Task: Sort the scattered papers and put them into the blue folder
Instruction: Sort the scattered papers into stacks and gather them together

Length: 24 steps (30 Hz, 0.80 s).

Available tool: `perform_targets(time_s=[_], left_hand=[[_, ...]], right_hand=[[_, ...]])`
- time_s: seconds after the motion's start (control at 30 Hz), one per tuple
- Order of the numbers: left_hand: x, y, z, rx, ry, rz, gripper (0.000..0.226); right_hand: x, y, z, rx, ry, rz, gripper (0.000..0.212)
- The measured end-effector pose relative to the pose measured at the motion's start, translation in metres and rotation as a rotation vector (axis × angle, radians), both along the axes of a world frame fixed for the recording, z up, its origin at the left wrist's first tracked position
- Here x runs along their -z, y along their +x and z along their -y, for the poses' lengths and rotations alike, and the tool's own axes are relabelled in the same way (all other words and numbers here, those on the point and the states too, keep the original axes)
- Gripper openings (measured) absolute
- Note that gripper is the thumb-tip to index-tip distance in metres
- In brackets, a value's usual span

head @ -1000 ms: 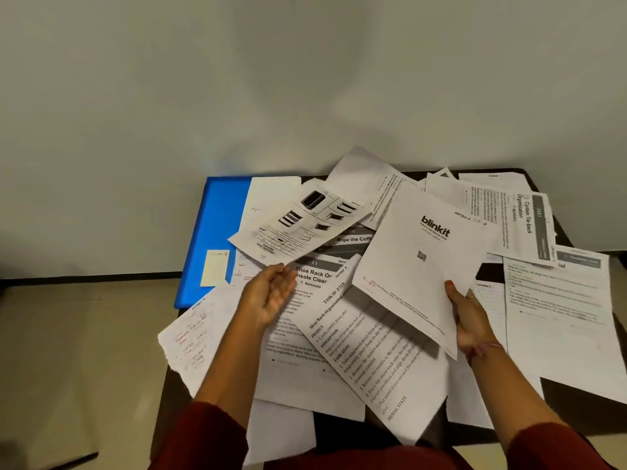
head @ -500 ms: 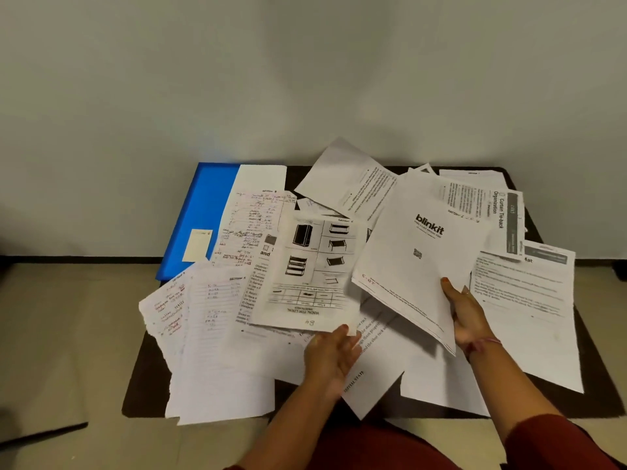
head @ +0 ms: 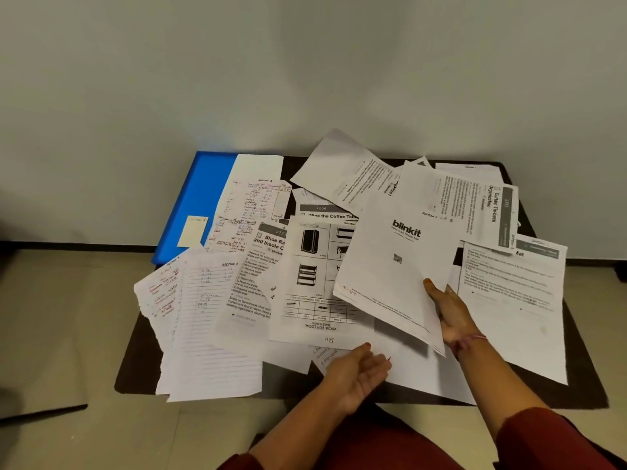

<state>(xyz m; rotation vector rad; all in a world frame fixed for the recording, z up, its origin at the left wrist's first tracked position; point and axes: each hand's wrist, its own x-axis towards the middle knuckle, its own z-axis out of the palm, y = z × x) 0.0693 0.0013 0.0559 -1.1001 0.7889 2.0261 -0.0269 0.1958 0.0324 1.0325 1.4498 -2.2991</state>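
Because the right hand (head: 453,315) must keep the collected sheets off the clutter, its thumb lies on top of the "blinkit" sheet (head: 397,259) and its fingers curl beneath, pinching the near right edge so the sheet tilts above the table. The left hand (head: 358,374) is palm-up with fingers loosely extended and holds nothing; its fingertips sit at the near edge of the furniture catalogue sheet (head: 314,283), apparently positioned to lift it next. Handwritten lined pages (head: 210,317) lie at the near left. The blue folder (head: 200,198) lies at the far left of the dark table (head: 583,378), partly covered by papers, and appears closed.
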Motion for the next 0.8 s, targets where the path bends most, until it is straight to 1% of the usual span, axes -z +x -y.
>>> perform_targets(time_s=[0.07,0.13,0.27,0.37,0.5,0.53,0.57,0.6,0.63,0.67,0.73,0.77,0.8], left_hand=[[0.000,0.001,0.005,0.080,-0.030,-0.021,0.015],[0.000,-0.004,0.011,0.157,-0.139,-0.077,0.011],[0.005,-0.036,0.037,0.185,-0.455,-0.294,0.009],[0.009,-0.062,0.069,0.202,-0.721,-0.452,0.008],[0.021,-0.084,0.108,0.266,-1.131,-0.534,0.025],[0.029,-0.088,0.115,0.303,-1.207,-0.547,0.028],[0.035,-0.090,0.120,0.351,-1.252,-0.542,0.032],[0.039,-0.091,0.123,0.400,-1.270,-0.521,0.036],[0.043,-0.092,0.125,0.449,-1.276,-0.497,0.041],[0.046,-0.092,0.126,0.486,-1.283,-0.491,0.047],[0.046,-0.093,0.126,0.538,-1.318,-0.498,0.056],[0.045,-0.094,0.126,0.559,-1.336,-0.493,0.060],[0.044,-0.095,0.125,0.580,-1.351,-0.481,0.064]], right_hand=[[0.001,0.001,0.000,0.008,-0.001,0.012,0.037],[0.002,0.000,0.001,0.021,-0.004,0.022,0.037],[0.006,0.001,0.006,0.069,-0.027,0.028,0.042],[0.007,0.001,0.005,0.099,-0.061,0.029,0.042],[0.009,0.000,0.002,0.165,-0.080,0.031,0.033],[0.008,0.000,0.002,0.179,-0.080,0.029,0.037],[0.008,0.001,0.002,0.182,-0.083,0.029,0.049],[0.009,0.001,0.001,0.196,-0.077,0.036,0.066],[0.008,0.001,0.002,0.201,-0.085,0.045,0.075],[0.009,0.000,0.003,0.202,-0.088,0.046,0.070],[0.010,0.000,0.007,0.207,-0.102,0.053,0.036],[0.012,-0.001,0.010,0.207,-0.107,0.061,0.024],[0.013,-0.001,0.013,0.203,-0.104,0.060,0.020]])
